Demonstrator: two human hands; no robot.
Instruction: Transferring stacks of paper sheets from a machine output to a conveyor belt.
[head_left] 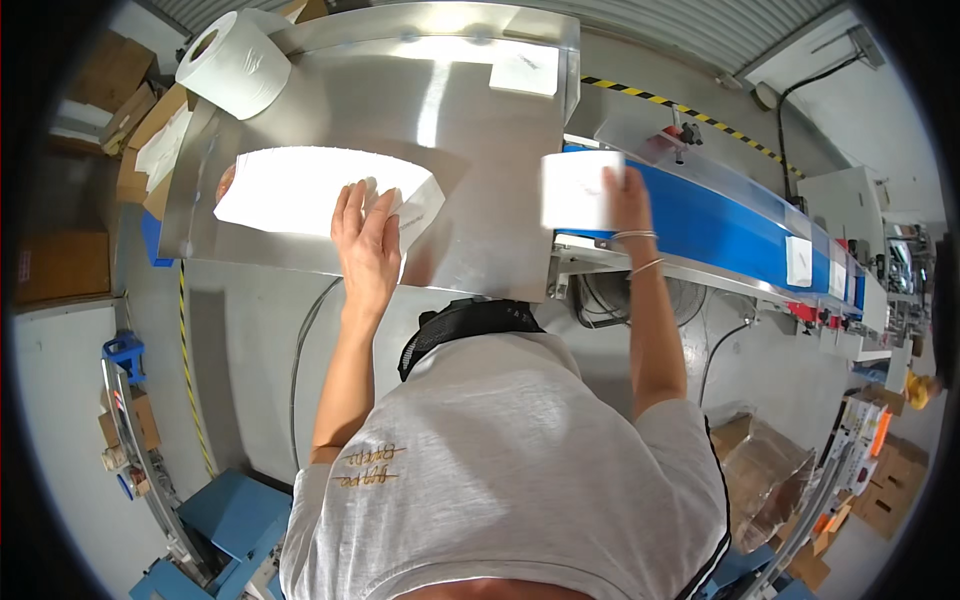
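Observation:
A long row of white square paper packets [290, 190] stands pressed together on the steel table [480, 220], the packets at its right end fanning out. My left hand [366, 240] lies on that end with its fingers stretched and slightly apart; its thumb is hard to make out. At the table's right edge, my right hand [630, 205] grips one white square packet [572, 190] by its right side. This packet spans the table edge and the start of the blue conveyor belt [690, 215]. Something reddish-brown [226, 185] shows at the row's left end.
A big white paper roll [235, 65] is at the table's far left corner, and a loose white sheet [524, 68] lies at the far right. Other white packets [798, 262] sit farther down the belt, beside a clear guard [740, 175]. Cardboard boxes [65, 270] stand left.

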